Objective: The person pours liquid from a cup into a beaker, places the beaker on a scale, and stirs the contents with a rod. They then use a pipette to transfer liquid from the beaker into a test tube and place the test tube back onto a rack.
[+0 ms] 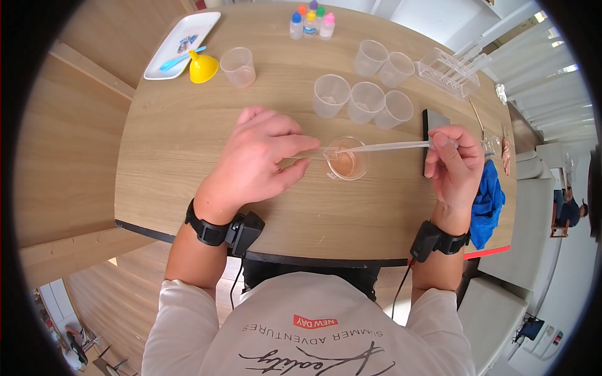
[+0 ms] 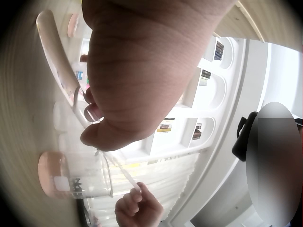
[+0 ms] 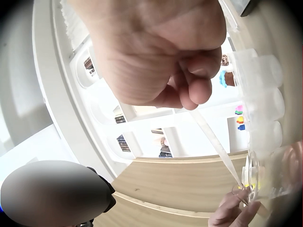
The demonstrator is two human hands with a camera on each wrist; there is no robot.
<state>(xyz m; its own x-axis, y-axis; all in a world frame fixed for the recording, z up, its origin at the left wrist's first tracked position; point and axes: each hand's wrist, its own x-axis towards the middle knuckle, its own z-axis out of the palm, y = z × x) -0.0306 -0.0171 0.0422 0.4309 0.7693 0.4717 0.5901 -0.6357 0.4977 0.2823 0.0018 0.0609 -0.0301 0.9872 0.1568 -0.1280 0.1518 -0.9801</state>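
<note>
My left hand (image 1: 260,153) pinches a clear test tube (image 2: 59,56) near its mouth, just left of a glass beaker (image 1: 347,164). In the left wrist view the tube slants, its rounded end away from the fingers. Pinkish-brown liquid lies in the beaker's bottom. To the right of the beaker, my right hand (image 1: 454,156) grips a translucent plastic dropper (image 1: 395,147) held nearly level across the beaker. In the right wrist view the dropper's tip reaches the tube's mouth, by the left fingertips. The dropper's upper end is hidden in the right hand.
Several clear plastic cups (image 1: 366,100) stand behind the beaker; another cup (image 1: 238,67) sits near a yellow funnel (image 1: 204,67) and white tray (image 1: 157,67). Small dropper bottles (image 1: 311,25) are at the back. A test tube rack (image 1: 451,72) and blue cloth (image 1: 488,207) lie right.
</note>
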